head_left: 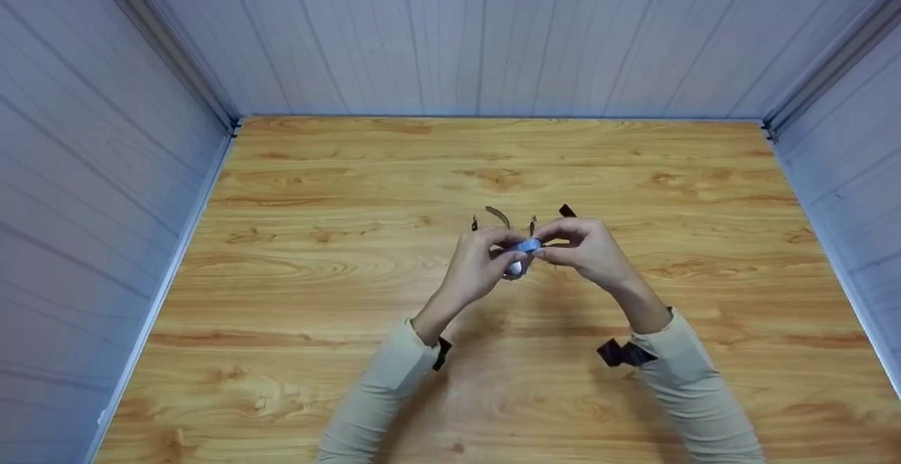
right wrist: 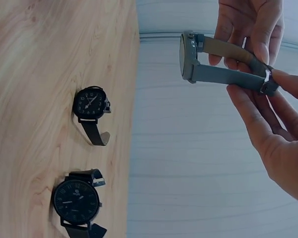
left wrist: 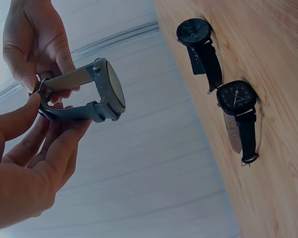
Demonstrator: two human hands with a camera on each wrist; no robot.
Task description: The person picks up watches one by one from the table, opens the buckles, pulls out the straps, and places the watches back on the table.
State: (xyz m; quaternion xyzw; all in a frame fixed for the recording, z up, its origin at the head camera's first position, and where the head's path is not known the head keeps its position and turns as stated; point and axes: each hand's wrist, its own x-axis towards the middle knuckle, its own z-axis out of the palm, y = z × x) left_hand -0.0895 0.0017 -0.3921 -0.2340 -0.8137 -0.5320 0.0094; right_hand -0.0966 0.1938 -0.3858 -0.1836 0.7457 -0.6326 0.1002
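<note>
A wristwatch with a blue-grey strap (head_left: 526,246) is held above the table between both hands, its round case (left wrist: 111,89) hanging at the far end of the strap loop. In the head view my left hand (head_left: 475,267) pinches the strap from the left, and my right hand (head_left: 595,253) pinches it from the right. The wrist views show thumbs and fingers meeting at the buckle (right wrist: 267,82), where the two strap ends come together. Fingers partly cover that end.
On the wood-grain table (head_left: 338,295) lie a watch with a rounded-square black face (left wrist: 237,96) and a round black watch (left wrist: 193,30), both on dark straps. The hands partly hide them in the head view. Pale panel walls (head_left: 450,34) stand at the back and sides.
</note>
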